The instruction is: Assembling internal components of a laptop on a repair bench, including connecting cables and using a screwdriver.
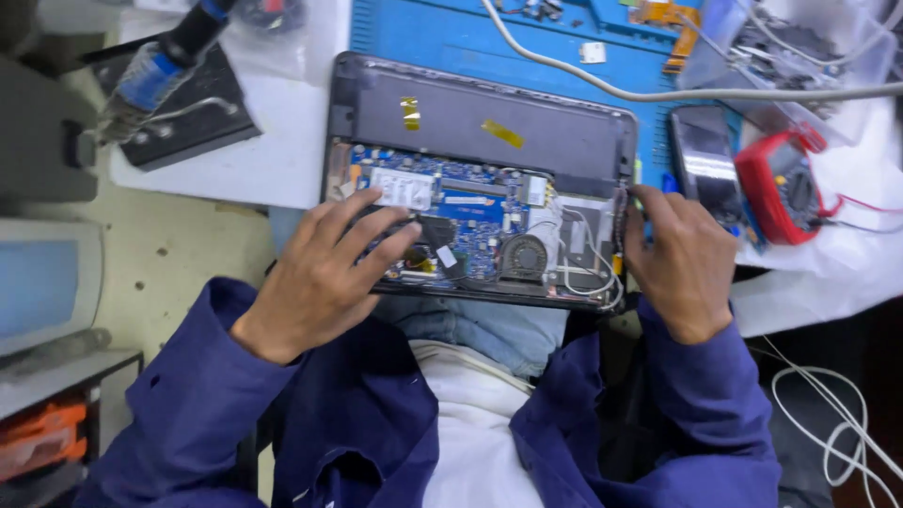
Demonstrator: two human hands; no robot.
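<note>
An opened laptop [489,122] lies bottom-up across the desk edge and my lap, its blue circuit board [470,212] and round fan [523,256] exposed. My left hand [324,268] rests on the board's left part, fingers spread over the components. My right hand [682,259] grips the laptop's right edge, fingertips by the side near a bundle of thin wires [588,273]. Two yellow tape strips sit on the dark upper panel. Both arms wear dark blue sleeves.
A blue work mat [451,38] lies under the laptop. A dark phone [701,155] and a red multimeter [781,183] sit at the right. A grey cable [658,94] crosses the top. A black block with a blue-handled tool [169,66] stands upper left.
</note>
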